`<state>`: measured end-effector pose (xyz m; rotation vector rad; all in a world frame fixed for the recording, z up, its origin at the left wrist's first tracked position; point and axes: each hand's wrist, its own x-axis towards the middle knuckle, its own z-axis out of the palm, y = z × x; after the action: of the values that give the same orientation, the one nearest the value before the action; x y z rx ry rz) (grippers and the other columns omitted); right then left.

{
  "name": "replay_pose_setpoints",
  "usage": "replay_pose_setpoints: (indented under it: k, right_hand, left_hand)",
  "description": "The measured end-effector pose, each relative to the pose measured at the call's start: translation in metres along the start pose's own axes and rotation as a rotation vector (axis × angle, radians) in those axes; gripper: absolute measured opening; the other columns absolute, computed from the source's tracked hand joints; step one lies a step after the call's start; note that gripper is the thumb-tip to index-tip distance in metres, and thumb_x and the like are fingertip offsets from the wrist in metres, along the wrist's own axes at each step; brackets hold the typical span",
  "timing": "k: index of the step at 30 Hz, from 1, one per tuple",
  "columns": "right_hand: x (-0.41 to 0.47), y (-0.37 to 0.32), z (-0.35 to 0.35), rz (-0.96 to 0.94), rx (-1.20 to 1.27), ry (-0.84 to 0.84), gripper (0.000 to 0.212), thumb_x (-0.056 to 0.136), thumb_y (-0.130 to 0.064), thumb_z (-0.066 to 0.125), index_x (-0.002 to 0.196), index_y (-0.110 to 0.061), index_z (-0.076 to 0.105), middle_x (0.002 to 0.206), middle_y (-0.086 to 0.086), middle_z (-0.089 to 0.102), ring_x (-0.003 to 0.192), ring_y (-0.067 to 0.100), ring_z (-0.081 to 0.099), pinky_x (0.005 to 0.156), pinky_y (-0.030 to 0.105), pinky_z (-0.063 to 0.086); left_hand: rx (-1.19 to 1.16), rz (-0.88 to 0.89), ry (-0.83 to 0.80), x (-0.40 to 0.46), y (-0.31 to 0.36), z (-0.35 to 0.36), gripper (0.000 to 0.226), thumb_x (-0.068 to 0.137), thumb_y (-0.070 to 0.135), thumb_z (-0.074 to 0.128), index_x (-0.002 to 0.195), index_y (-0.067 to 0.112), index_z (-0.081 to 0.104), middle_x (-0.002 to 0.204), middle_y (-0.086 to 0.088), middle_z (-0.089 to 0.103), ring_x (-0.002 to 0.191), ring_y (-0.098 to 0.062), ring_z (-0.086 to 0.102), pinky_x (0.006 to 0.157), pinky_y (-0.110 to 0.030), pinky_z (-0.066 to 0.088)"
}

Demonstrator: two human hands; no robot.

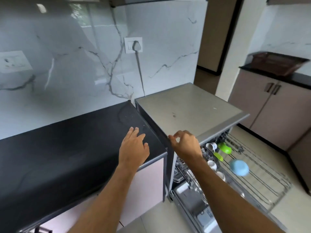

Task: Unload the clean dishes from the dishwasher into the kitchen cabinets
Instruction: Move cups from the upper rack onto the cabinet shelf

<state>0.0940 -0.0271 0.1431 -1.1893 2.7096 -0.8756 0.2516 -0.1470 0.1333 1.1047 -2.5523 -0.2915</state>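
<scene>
Blue bowl point(239, 167) and cups point(212, 164) sit in the pulled-out rack point(262, 179). My left hand point(133, 148) hovers flat over the desk point(67, 148), right hand point(184, 144) loosely curled, empty. I'd take the bowl by its rim first.

We face a glossy white marble-veined wall point(67, 64) that mirrors a bright window. A white socket point(133, 45) holds a plug, its cable dropping down the wall. Below runs a black desk point(58, 157) over pale pink cabinet fronts point(148, 182). At right, more pink cabinets point(262, 111) stand on a beige tiled floor point(294, 211) beside a dark doorway point(213, 39).
</scene>
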Motion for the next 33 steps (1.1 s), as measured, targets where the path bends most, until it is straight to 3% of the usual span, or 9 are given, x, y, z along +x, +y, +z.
replay_pose_setpoints:
  k: [5,8,12,19,24,33]
  right_hand:
    - [-0.055,0.033,0.005,0.17,-0.032,-0.045,0.04,0.095,-0.054,0.052,0.1,-0.02,0.071,0.101,0.002,0.073,0.081,0.021,0.07,0.076,0.035,0.058]
    - [-0.088,0.052,0.0,0.271,-0.033,-0.045,0.035,0.097,-0.049,0.054,0.101,-0.019,0.072,0.097,0.0,0.074,0.075,0.019,0.067,0.07,0.027,0.053]
    - [-0.129,0.079,-0.008,0.349,-0.055,-0.011,0.035,0.096,-0.05,0.052,0.099,-0.02,0.069,0.094,0.004,0.074,0.079,0.022,0.069,0.075,0.038,0.059]
    - [-0.168,0.133,-0.03,0.484,0.042,0.002,0.03,0.096,-0.051,0.054,0.104,-0.023,0.064,0.089,-0.004,0.072,0.067,0.01,0.067,0.067,0.037,0.061]
    - [-0.167,0.179,-0.048,0.518,0.037,0.016,0.031,0.097,-0.048,0.055,0.107,-0.02,0.067,0.095,-0.005,0.072,0.067,0.008,0.065,0.055,0.022,0.049]
    - [-0.144,0.303,-0.078,0.441,0.056,-0.055,0.029,0.096,-0.049,0.054,0.102,-0.024,0.066,0.104,-0.003,0.073,0.079,0.015,0.069,0.075,0.039,0.059]
  left_hand:
    - [-0.051,0.085,-0.098,-0.041,0.004,0.031,0.05,0.097,0.03,0.049,0.145,0.017,0.047,0.16,-0.002,0.029,0.151,-0.016,0.013,0.12,-0.033,0.02]
    - [-0.063,0.14,-0.174,-0.065,0.01,0.051,0.05,0.095,0.029,0.05,0.144,0.017,0.048,0.159,-0.003,0.031,0.15,-0.018,0.015,0.12,-0.033,0.019]
    - [-0.116,0.199,-0.235,-0.099,0.028,0.073,0.049,0.093,0.029,0.054,0.14,0.017,0.052,0.156,-0.004,0.036,0.149,-0.02,0.022,0.119,-0.032,0.021]
    - [-0.158,0.294,-0.343,-0.125,0.072,0.101,0.055,0.094,0.03,0.051,0.147,0.016,0.043,0.157,-0.004,0.034,0.149,-0.02,0.019,0.12,-0.032,0.018]
    - [-0.184,0.325,-0.351,-0.119,0.115,0.122,0.057,0.096,0.029,0.053,0.149,0.015,0.038,0.157,-0.001,0.033,0.149,-0.017,0.019,0.12,-0.03,0.018]
    - [-0.24,0.197,-0.497,-0.123,0.219,0.19,0.056,0.096,0.029,0.057,0.148,0.015,0.041,0.151,-0.003,0.04,0.142,-0.018,0.032,0.119,-0.033,0.025]
